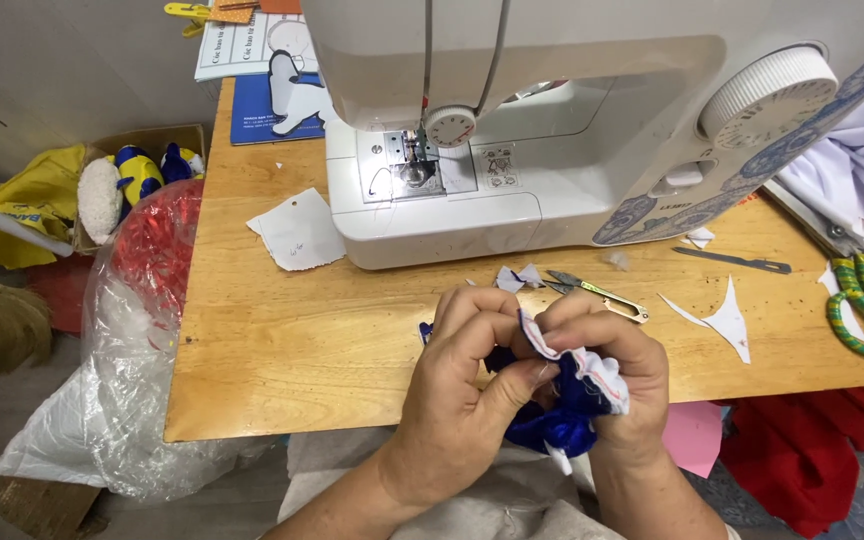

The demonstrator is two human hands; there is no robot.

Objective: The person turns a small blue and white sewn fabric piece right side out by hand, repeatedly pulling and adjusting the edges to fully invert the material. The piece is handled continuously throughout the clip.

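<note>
White sewing machine [512, 140] on wooden table [282, 340], beyond grip. Left hand [462, 390], right hand [607, 375] both pinched shut on blue-white fabric piece [567, 400], bunched between fingers. Thread snips [602, 293] just past knuckles.

Left hand [462, 385]: back toward the camera, fingers curled inward, thumb stretched rightward to meet the right hand; forearm rising from the lower frame edge, bare. Right hand [612, 380]: just beside the left and touching it, fingers bent and bunched, knuckles uppermost, closed in a pinch; wrist and forearm angled down to the lower right
</note>
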